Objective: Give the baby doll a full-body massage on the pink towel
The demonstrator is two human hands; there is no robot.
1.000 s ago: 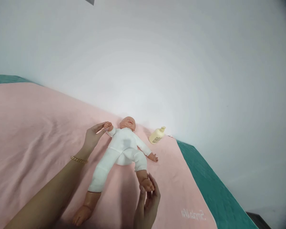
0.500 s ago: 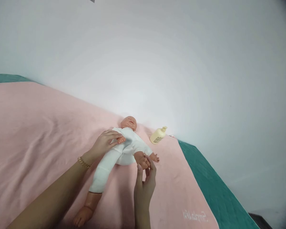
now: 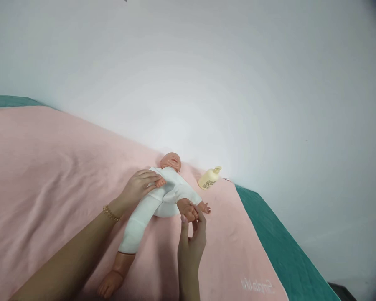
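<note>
A baby doll (image 3: 172, 184) with a white cloth body lies on its back, its head toward the wall. My left hand (image 3: 140, 184), a gold bracelet at its wrist, is closed around the doll's small hand near its chest. Between the thumb and fingers of my right hand (image 3: 192, 238) is the foot of the doll's bent, raised leg. The doll's other leg stretches toward me, its bare foot (image 3: 111, 284) resting near the bottom of the view. Its other arm lies out to the side, just beyond my right fingertips.
A pale yellow pump bottle (image 3: 209, 178) stands tilted-looking to the right of the doll, close to the white wall (image 3: 188, 83). Under everything is a wrinkled pink blanket (image 3: 34, 167), with a green cover (image 3: 275, 234) showing along its right side.
Almost nothing differs. The whole view has shifted very slightly; both hands keep their hold on the doll.
</note>
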